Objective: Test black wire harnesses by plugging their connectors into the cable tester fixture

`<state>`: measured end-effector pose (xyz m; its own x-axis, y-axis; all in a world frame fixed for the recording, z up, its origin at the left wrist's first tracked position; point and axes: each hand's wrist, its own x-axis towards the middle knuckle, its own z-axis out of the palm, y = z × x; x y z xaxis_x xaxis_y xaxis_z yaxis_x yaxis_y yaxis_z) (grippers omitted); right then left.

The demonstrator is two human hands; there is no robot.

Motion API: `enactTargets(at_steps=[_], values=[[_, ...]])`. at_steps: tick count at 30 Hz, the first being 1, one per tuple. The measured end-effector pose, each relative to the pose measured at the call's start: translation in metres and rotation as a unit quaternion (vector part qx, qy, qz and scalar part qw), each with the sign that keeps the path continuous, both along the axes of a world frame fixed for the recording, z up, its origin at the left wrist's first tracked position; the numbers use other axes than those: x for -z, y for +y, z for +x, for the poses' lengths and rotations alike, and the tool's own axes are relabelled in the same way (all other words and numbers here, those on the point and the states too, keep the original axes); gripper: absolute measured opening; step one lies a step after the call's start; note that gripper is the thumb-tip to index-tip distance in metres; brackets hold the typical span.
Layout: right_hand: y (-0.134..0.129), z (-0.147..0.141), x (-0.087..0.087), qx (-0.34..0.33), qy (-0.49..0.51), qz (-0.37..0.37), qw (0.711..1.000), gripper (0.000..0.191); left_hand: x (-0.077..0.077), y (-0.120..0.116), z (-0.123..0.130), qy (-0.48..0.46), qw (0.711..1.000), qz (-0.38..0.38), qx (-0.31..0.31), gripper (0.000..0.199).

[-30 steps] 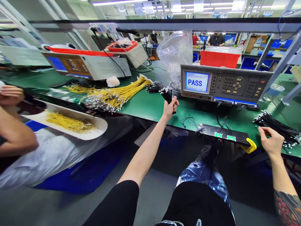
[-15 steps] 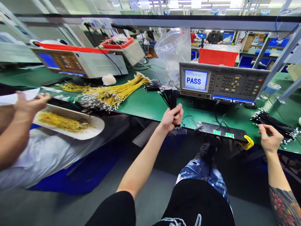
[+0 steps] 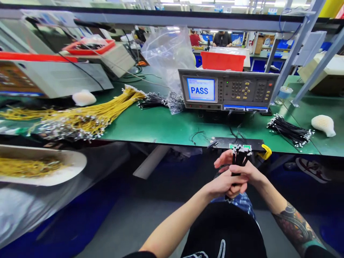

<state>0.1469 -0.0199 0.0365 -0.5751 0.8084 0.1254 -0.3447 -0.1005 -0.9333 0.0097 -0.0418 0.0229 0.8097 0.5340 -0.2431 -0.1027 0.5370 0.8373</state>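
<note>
A bundle of short black cables (image 3: 239,159) with white connector ends stands upright in front of my body, just short of the bench edge. My left hand (image 3: 225,182) is closed around its lower part. From the other side, my right hand (image 3: 248,171) grips it higher up, thumb across the front and fingers behind. Fingertips show loosely at the bundle's left. Right behind the connector ends lies a black test fixture (image 3: 258,144) with small green boards, partly hidden by the bundle. Another pile of black cables (image 3: 290,129) rests on the bench to the right.
A tester (image 3: 228,91) showing PASS stands at the back of the green bench (image 3: 150,125). Yellow cables (image 3: 88,116) and more black cables (image 3: 153,100) lie leftward. A yellow clamp (image 3: 266,152) sits at the fixture's right end. A white tray (image 3: 75,161) holds yellow cables.
My left hand has brought the cable bundle right and down toward my body. My right hand has left the right-hand pile and joined it on the bundle. The view has turned right.
</note>
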Motion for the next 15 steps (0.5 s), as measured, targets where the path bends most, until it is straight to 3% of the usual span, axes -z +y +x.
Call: enactTargets(at_steps=[2,4,6,8,9,11,15], values=[[-0.008,-0.002,0.006,-0.05,0.006,-0.026,0.998,0.043,0.01,-0.007,0.007,0.029,0.999,-0.007,0.027,0.056],[-0.015,-0.002,0.01,-0.094,-0.012,-0.038,0.995,0.056,0.017,-0.014,0.008,0.044,0.998,0.0,0.046,0.057],[-0.021,0.001,0.014,-0.084,-0.008,-0.068,0.994,0.064,0.02,-0.018,0.001,0.053,0.995,0.069,0.057,0.052],[-0.024,0.006,0.02,-0.04,0.044,-0.105,0.993,0.066,0.02,-0.018,-0.014,0.097,0.974,0.2,0.05,0.039],[-0.026,0.009,0.023,-0.025,0.081,-0.122,0.989,0.067,0.019,-0.016,-0.023,0.14,0.956,0.258,0.019,0.034],[-0.028,0.015,0.028,-0.05,0.144,-0.159,0.975,0.068,0.014,-0.01,-0.042,0.201,0.931,0.302,-0.041,0.033],[-0.031,0.017,0.035,-0.192,0.188,-0.239,0.933,0.064,0.001,0.001,-0.058,0.153,0.916,0.305,-0.21,0.048]])
